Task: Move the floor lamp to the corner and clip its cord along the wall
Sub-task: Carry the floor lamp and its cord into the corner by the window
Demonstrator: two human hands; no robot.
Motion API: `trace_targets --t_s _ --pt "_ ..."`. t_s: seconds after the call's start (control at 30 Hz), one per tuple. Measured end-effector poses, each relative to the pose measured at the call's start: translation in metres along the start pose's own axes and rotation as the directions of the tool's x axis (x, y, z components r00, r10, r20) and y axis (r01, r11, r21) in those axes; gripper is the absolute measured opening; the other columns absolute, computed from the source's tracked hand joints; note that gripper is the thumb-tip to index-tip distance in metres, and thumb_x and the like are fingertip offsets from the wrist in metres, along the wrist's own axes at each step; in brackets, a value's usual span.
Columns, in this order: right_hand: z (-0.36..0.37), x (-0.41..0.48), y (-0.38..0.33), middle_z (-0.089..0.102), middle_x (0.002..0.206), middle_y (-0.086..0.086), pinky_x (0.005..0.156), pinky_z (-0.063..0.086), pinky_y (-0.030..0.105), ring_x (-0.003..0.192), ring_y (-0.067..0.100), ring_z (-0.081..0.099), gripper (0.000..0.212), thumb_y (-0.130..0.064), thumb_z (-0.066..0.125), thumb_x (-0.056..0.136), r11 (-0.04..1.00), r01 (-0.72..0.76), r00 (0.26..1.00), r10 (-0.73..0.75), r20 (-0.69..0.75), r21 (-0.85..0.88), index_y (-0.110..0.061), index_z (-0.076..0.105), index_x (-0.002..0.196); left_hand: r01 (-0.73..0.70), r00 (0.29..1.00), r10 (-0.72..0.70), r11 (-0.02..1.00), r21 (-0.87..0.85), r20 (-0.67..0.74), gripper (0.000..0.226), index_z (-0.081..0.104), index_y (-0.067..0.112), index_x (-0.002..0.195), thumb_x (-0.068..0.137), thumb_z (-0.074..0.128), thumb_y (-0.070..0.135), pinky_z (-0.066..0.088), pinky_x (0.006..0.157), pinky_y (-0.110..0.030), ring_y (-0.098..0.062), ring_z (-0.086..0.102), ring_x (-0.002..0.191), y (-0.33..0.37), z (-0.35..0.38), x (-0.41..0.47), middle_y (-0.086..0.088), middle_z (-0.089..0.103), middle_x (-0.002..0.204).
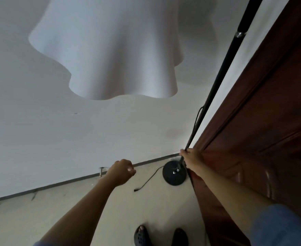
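The floor lamp has a thin black pole (222, 68), a round black base (172, 176) and a wavy white shade (110, 50) hanging close to my head. The base stands on the floor in the corner between the white wall and a brown door. My right hand (190, 157) is closed around the lower pole just above the base. A black cord (147, 180) trails from the base across the floor, its free end lying loose. My left hand (122, 170) hovers to the left of the cord with fingers curled in, holding nothing I can see.
A brown wooden door (261, 139) fills the right side, touching the corner. A grey baseboard (57, 183) runs along the wall's foot, with a small metal stopper (100, 171) by it. My dark shoes (142, 237) stand on the pale floor below the lamp.
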State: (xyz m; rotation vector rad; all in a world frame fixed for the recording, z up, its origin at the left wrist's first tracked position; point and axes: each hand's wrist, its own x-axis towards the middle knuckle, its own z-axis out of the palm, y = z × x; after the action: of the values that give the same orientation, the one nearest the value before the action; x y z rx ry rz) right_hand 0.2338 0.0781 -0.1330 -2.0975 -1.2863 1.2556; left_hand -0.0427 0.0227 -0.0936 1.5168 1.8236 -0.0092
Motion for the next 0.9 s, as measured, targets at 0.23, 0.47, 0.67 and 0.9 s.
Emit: trace_targets --t_s 0.23,0.47,0.67,0.9 --pt "-0.037 -0.054 -0.059 0.075 0.062 0.007 0.044 0.055 0.023 0.054 0.018 0.072 0.028 -0.026 0.048 0.100 0.651 -0.238 0.970 0.123 0.209 0.721 -0.008 0.059 0.082 -0.019 0.997 0.018 1.000 0.009 0.069 0.020 0.067 0.016 0.100 0.083 0.056 0.020 0.046 0.076 -0.028 -0.018 0.061 0.088 -0.020 0.012 0.004 -0.008 0.071 0.105" --pt "-0.088 -0.119 -0.114 0.077 0.074 0.007 0.048 0.056 0.020 0.067 0.015 0.075 0.023 -0.023 0.053 0.097 0.373 -0.224 0.965 -0.042 0.257 0.900 -0.009 0.062 0.082 -0.113 0.918 0.168 0.979 -0.170 0.360 0.072 0.041 0.028 0.136 0.073 0.075 0.016 0.045 0.092 -0.028 -0.024 0.051 0.119 0.029 0.024 -0.018 -0.003 0.047 0.130" --pt "-0.139 -0.143 -0.133 0.075 0.073 0.002 0.050 0.055 0.019 0.064 0.009 0.072 0.023 -0.027 0.055 0.096 0.218 -0.083 0.985 -0.129 0.113 0.972 -0.009 0.064 0.084 -0.168 0.896 0.223 0.970 -0.173 0.384 0.050 0.067 0.016 0.066 0.093 0.039 0.048 0.046 0.077 -0.027 -0.001 0.060 0.054 0.045 0.036 -0.034 -0.016 0.069 0.071" --pt "-0.115 -0.137 -0.087 0.076 0.103 0.004 0.082 0.049 0.040 0.100 0.022 0.068 0.041 -0.056 0.051 0.089 0.336 -0.134 0.990 0.011 0.138 0.932 -0.022 0.063 0.108 -0.235 0.972 0.234 0.972 0.024 0.011 0.058 0.036 0.017 0.049 0.090 0.037 0.059 0.039 0.057 -0.032 -0.023 0.050 0.057 0.037 0.006 -0.033 0.002 0.045 0.052"
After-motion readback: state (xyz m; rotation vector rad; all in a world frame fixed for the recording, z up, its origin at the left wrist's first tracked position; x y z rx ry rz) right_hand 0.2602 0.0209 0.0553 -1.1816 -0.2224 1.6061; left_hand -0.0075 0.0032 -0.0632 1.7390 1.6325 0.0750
